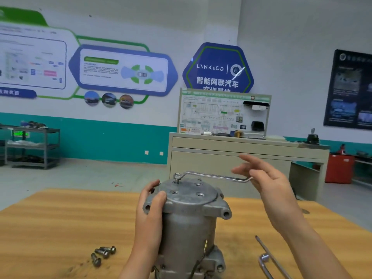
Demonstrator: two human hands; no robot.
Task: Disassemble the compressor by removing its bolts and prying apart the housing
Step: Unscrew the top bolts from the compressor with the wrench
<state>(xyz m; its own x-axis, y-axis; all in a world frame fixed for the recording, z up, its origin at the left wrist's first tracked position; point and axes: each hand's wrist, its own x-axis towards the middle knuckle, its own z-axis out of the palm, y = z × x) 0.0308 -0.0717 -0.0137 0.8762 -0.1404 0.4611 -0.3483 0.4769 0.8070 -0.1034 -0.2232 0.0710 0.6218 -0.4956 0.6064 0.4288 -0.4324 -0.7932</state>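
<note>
Loose bolts [103,254] lie front-left on the wooden table [60,218]. Left hand [150,210] clamps the upright compressor [191,218] at its top flange. Ring spanner [213,176] sits on a top bolt [177,179], and its handle end meets the right hand [269,186], fingers spread, not curled round it.

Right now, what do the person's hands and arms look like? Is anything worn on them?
Both are bare. The left hand and the right hand wear no gloves, and no ring, watch or bracelet shows. The left forearm and the right forearm show no sleeve down to the picture's lower edge.
</note>
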